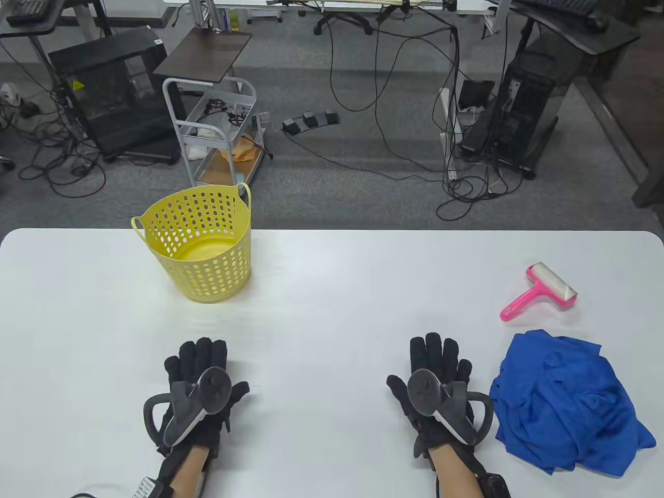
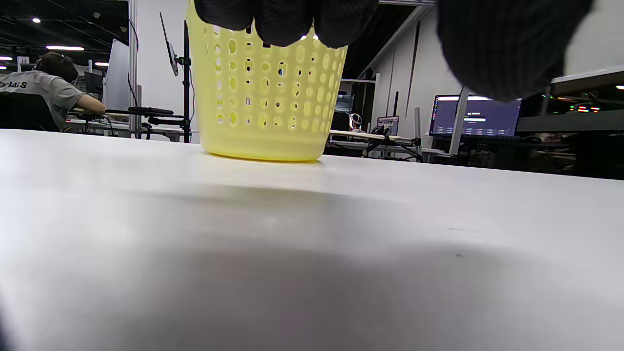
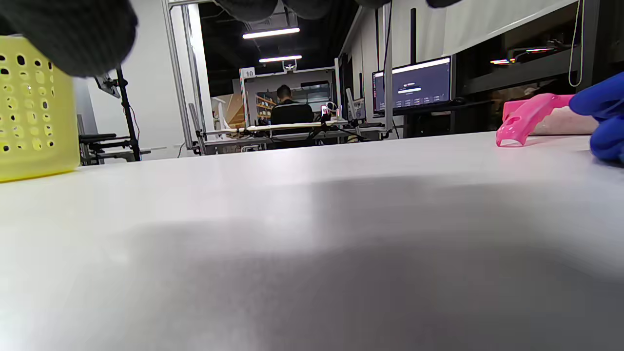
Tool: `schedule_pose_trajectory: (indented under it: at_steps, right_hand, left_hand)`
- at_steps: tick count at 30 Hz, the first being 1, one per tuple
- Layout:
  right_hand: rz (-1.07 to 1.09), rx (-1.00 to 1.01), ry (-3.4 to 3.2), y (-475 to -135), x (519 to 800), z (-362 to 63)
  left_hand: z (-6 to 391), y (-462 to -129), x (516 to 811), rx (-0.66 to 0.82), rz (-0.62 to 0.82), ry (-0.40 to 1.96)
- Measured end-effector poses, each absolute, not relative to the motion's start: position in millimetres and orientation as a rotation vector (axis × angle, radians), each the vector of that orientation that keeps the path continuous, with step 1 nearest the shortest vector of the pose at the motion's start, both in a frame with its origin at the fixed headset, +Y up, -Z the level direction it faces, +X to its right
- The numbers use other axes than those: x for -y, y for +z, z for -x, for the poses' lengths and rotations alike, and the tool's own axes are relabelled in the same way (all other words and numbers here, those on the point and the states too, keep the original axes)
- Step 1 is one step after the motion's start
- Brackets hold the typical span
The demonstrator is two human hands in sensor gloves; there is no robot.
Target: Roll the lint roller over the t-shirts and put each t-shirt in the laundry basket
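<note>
Table view: the white bench point(image 1: 332, 290) carries everything, and the yellow laundry basket point(image 1: 199, 244) serves as the landmark, standing upright near the far edge on the left half, with nothing visible inside it. The left hand point(image 1: 199, 384) lies palm down on the bench nearer the person than the basket, well apart from it, its fingers point(image 1: 199, 353) straight, close together and holding nothing. The right hand point(image 1: 433, 389) lies flat in the same manner, far to the right of the basket, fingers point(image 1: 436, 353) straight and holding nothing. A crumpled blue t-shirt point(image 1: 565, 404) sits just beside the right hand, on the side away from the basket. The pink lint roller point(image 1: 542, 290) lies beyond the t-shirt, close to it but apart, far right of the basket.

Left wrist view: the basket point(image 2: 265, 92) stands straight ahead on the bench point(image 2: 312, 253), with black gloved fingers point(image 2: 287, 19) hanging in from the top edge, clear of it.

Right wrist view: the basket point(image 3: 34, 102) shows at the left edge, while the lint roller point(image 3: 531, 119) and a fold of the t-shirt point(image 3: 604, 119) show at the far right, on the bench point(image 3: 312, 243).
</note>
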State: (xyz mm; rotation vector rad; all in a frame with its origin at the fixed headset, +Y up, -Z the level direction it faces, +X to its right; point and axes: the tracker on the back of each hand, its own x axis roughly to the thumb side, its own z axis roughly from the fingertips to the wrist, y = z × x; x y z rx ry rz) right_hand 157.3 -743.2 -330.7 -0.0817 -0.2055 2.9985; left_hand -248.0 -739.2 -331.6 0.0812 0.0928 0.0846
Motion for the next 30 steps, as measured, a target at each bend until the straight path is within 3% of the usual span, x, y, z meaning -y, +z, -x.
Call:
schedule_pose_trajectory:
  at_steps: [30]
  right_hand:
    - [0.19,0.215,2.957,-328.9,739.4,-172.7]
  left_hand:
    - [245.0,-330.1,737.7,-0.057,-0.067,0.096]
